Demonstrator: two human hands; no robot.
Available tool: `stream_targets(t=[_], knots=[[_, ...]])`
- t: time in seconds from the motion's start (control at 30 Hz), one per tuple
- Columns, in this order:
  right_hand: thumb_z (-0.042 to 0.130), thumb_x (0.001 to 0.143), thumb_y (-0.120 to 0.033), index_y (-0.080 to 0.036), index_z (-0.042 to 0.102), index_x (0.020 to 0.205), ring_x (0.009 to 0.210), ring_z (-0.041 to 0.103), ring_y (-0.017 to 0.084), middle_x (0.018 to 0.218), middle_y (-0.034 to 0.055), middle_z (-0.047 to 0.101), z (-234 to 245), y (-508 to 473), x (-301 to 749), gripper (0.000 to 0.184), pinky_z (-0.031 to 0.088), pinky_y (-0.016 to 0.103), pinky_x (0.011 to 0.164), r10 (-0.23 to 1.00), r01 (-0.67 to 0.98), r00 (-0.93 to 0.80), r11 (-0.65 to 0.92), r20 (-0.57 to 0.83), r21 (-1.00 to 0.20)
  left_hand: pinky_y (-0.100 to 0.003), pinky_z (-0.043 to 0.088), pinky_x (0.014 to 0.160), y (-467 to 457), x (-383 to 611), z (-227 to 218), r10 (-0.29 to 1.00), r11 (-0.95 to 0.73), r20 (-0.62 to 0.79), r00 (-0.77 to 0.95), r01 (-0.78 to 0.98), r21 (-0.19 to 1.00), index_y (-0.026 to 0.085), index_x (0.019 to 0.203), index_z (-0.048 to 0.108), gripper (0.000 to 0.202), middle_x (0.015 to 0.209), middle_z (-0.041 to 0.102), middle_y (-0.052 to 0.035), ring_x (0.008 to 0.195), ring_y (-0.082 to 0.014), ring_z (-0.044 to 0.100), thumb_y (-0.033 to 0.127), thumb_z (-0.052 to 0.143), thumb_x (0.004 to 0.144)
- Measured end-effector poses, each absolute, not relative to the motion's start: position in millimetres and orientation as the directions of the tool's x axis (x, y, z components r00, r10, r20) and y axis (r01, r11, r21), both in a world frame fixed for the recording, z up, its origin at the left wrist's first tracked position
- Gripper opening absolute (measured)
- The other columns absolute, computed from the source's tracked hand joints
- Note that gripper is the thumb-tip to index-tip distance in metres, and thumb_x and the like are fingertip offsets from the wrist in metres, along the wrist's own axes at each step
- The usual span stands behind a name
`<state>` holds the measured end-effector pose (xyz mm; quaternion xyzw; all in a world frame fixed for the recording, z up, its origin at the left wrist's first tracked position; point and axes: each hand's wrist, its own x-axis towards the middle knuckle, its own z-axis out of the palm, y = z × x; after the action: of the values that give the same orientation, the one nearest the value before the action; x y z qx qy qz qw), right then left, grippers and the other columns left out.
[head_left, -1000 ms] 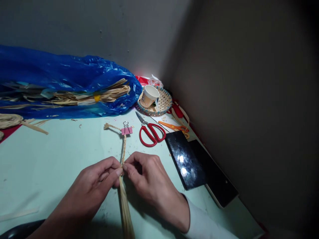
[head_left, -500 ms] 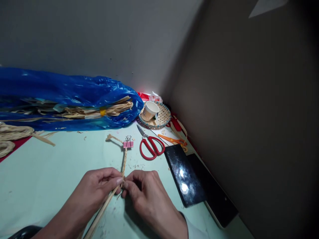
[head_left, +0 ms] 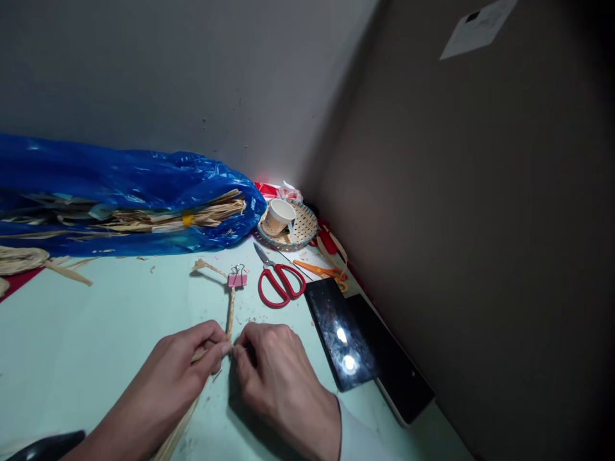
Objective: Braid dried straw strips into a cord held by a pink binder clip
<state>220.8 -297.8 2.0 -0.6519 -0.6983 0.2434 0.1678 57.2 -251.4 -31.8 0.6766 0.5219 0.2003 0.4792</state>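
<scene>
A pale braided straw cord (head_left: 231,314) runs from a pink binder clip (head_left: 237,280) down to my fingers. My left hand (head_left: 192,358) pinches the cord's lower end between thumb and fingers. Close beside it, my right hand (head_left: 278,368) has its thumb and forefinger closed at the same spot, on what looks like a strand; the fingertips partly hide it. Loose straw strands (head_left: 177,432) trail from under my left hand toward the near edge. The braid's frayed tail (head_left: 204,264) lies beyond the clip.
Red-handled scissors (head_left: 281,282) lie right of the clip. Two dark flat devices, the nearer a black tablet (head_left: 339,339), lie along the right wall. A blue plastic bag (head_left: 120,173) holds straw bundles at the back. A paper cup (head_left: 278,216) sits in a woven basket (head_left: 307,227).
The whole view has shifted slightly, moving the tabletop things left in the picture. My hands stay pinched together at the braid's lower end, and my left fingers now cover more of the strands.
</scene>
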Motion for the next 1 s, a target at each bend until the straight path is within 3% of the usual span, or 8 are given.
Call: stream_targets(t=[0.33,0.57,0.67,0.77,0.9,1.0], knots=[[0.055,0.097,-0.025,-0.016,0.07,0.077,0.068,0.064,0.018,0.075,0.0097,0.074,16,-296,237,0.027,0.027,0.03,0.06,0.976,0.881,-0.189,0.12,-0.108,-0.458,-0.028,0.035,0.059,-254,57,-11,0.887,-0.154,-0.193,0.42,0.662,0.734,0.023,0.062,0.059,0.026,0.059,0.06,0.0029,0.06,-0.02,0.055,0.042,0.06,0.08],[0.057,0.099,-0.028,-0.017,0.074,0.086,0.073,0.066,0.018,0.081,0.0079,0.075,19,-298,240,0.023,0.033,0.029,0.063,0.966,0.866,-0.232,0.153,-0.112,-0.477,-0.034,0.038,0.069,-240,39,-4,0.899,-0.313,-0.064,0.434,0.737,0.599,0.027,0.074,0.071,0.031,0.079,0.072,-0.0032,0.074,-0.0257,0.062,0.054,0.06,0.085],[0.059,0.098,-0.027,-0.016,0.074,0.09,0.078,0.066,0.019,0.085,0.0074,0.075,22,-296,246,0.02,0.038,0.029,0.068,0.97,0.854,-0.219,0.139,-0.104,-0.502,-0.033,0.039,0.07,-233,37,6,0.932,-0.233,-0.035,0.362,0.668,0.707,0.027,0.073,0.071,0.028,0.078,0.071,-0.002,0.075,-0.025,0.061,0.053,0.062,0.08],[0.06,0.097,-0.022,-0.015,0.073,0.094,0.083,0.065,0.018,0.092,0.007,0.073,25,-294,250,0.015,0.043,0.028,0.074,0.985,0.79,-0.171,0.149,0.02,-0.594,-0.029,0.037,0.062,-231,40,15,0.939,-0.042,-0.139,0.314,0.508,0.86,0.026,0.065,0.067,0.028,0.063,0.061,0.0019,0.063,-0.0193,0.052,0.052,0.067,0.072],[0.067,0.093,-0.018,-0.016,0.073,0.099,0.083,0.066,0.012,0.093,0.0015,0.074,27,-297,244,0.009,0.048,0.022,0.079,0.965,0.505,-0.12,0.26,0.232,-0.823,-0.025,0.035,0.056,-238,43,18,0.897,0.136,-0.249,0.365,0.308,0.941,0.023,0.064,0.064,0.031,0.058,0.051,0.005,0.057,-0.0144,0.043,0.052,0.072,0.07],[0.068,0.092,-0.013,-0.015,0.073,0.105,0.085,0.068,0.011,0.096,0.0029,0.075,26,-302,233,0.014,0.051,0.02,0.081,0.934,0.377,-0.138,0.357,0.329,-0.855,-0.022,0.034,0.052,-245,44,14,0.839,0.248,-0.298,0.456,0.167,0.954,0.021,0.063,0.061,0.035,0.057,0.051,0.0051,0.055,-0.0119,0.041,0.051,0.076,0.072]])
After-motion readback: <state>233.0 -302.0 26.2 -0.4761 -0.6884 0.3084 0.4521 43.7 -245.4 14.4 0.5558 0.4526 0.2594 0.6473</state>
